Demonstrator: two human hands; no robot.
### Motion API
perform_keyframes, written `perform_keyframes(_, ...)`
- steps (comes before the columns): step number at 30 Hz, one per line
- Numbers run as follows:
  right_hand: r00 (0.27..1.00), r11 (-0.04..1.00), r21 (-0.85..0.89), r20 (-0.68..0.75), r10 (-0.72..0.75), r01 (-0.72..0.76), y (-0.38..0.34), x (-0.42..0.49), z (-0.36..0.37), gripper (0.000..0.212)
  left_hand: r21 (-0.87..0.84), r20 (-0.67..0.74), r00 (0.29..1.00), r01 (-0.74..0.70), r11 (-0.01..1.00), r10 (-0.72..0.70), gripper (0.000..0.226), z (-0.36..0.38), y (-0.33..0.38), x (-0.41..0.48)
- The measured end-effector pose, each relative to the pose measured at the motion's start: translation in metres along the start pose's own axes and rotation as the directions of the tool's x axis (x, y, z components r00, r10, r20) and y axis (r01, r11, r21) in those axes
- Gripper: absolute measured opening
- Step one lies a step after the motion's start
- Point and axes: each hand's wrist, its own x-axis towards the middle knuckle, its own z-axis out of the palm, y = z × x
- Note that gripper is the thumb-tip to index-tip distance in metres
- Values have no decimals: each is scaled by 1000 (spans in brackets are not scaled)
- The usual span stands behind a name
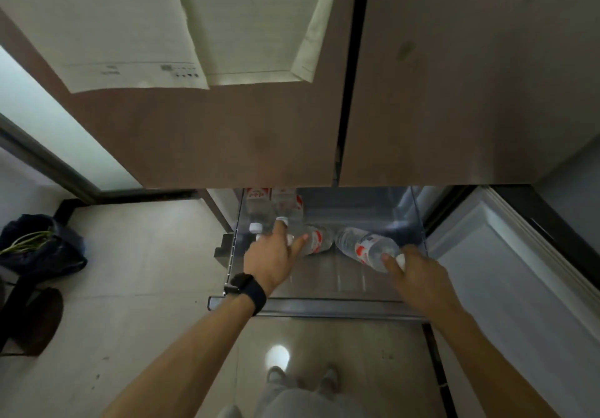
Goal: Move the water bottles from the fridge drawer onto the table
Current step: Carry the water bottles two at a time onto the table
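I find the right hand (418, 268) at about four o'clock in the drawer, its fingers curled round the cap end of a lying water bottle (367, 245), though whether the grip is fully closed I cannot tell, since the palm hides the far side. The left hand (272, 252), with a dark wrist watch (245, 287) behind it, is at about eight o'clock with the fingers spread apart, the index fingertip touching a white cap (281, 221); it has not clamped on anything. Just beside that hand, toward the drawer's centre, lies a second bottle (316, 239), partly covered by the fingers. At about eleven o'clock, two more bottles (259, 203) lie side by side against the left wall, their red labels half under the fridge doors (227, 132). I therefore count at least four bottles, all inside the open fridge drawer (324, 307); more may be hidden under the doors. No table is in view, so I judge the task to be at its very start: no bottle is seen delivered, one lift is in hand, and the rest remain. Outward, a dark bag (39, 242) sits on the floor at nine o'clock, well apart.
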Motion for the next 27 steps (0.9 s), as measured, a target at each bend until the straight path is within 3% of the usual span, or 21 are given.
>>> perform_keyframes(3, 987, 981, -109, -19, -161, 158, -16, 3, -26, 40, 62, 93, 977, -196, 979, 190, 49, -24, 6, 7)
perform_keyframes(6, 964, 952, -153, 48, -261, 265, -38, 13, -39, 35, 182, 188, 936, -332, 926, 298, 46, -39, 23, 9)
perform_keyframes(11, 892, 858, -246, 175, -418, 450, -68, 18, -42, 30, 254, 262, 897, -421, 871, 357, 46, -42, 35, 9)
perform_keyframes(14, 880, 845, -248, 147, -451, 474, -74, 16, -37, 30, 194, 302, 882, -430, 882, 363, 45, -41, 35, 12)
perform_keyframes(18, 905, 899, -105, 36, -424, 425, -67, 16, -27, 28, 11, 263, 895, -377, 926, 361, 43, -31, 33, 17)
perform_keyframes(21, 933, 932, 75, 33, -358, 355, -56, 21, -21, 27, -82, 207, 919, -326, 942, 336, 41, -20, 28, 20)
perform_keyframes(24, 947, 915, 277, 45, -318, 293, -45, 27, -14, 42, -163, 173, 941, -264, 951, 291, 45, -10, 19, 22)
perform_keyframes(27, 961, 883, 408, 46, -273, 232, -35, 29, -5, 61, -196, 140, 964, -197, 961, 226, 68, -4, 12, 18)
